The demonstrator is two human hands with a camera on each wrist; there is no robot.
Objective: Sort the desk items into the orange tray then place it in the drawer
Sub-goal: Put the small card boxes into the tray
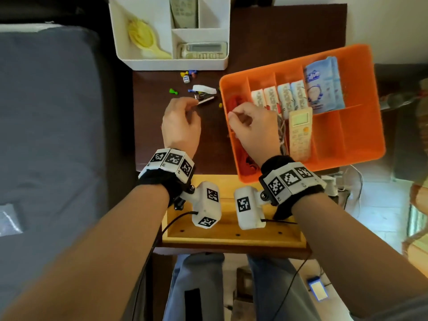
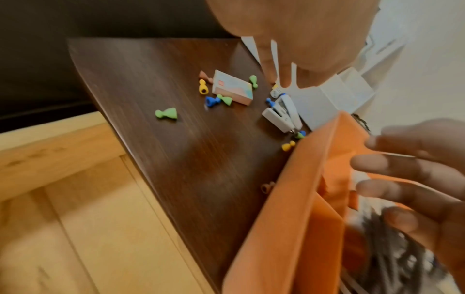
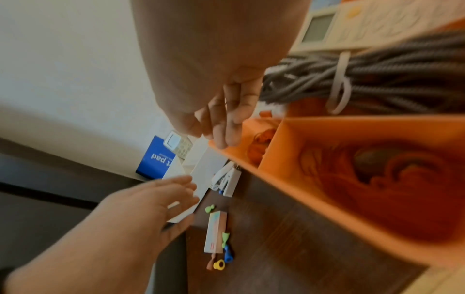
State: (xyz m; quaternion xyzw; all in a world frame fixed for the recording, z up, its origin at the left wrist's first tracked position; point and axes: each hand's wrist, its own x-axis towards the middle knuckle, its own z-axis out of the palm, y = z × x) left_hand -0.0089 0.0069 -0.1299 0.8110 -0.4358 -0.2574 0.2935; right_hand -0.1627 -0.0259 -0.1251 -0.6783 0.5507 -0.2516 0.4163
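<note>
A: Orange plastic, the orange tray (image 1: pixel 361 126) sits angled on the dark desk (image 1: pixel 148 135) above the open drawer (image 1: pixel 229 237), close for loading.
B: And the hands?
A: The right hand (image 1: pixel 252 128) hovers over the tray's left edge, fingers loosely curled, holding nothing. The left hand (image 1: pixel 180 126) hangs relaxed, empty, near the stapler (image 1: pixel 203 95).
B: Leftovers?
A: Game pawns (image 2: pixel 166 114) lie scattered beside it.

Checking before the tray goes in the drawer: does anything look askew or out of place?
The orange tray sits skewed, its near corner overhanging the desk edge above the open drawer. Game pawns and a stapler lie scattered, unsorted.
</note>
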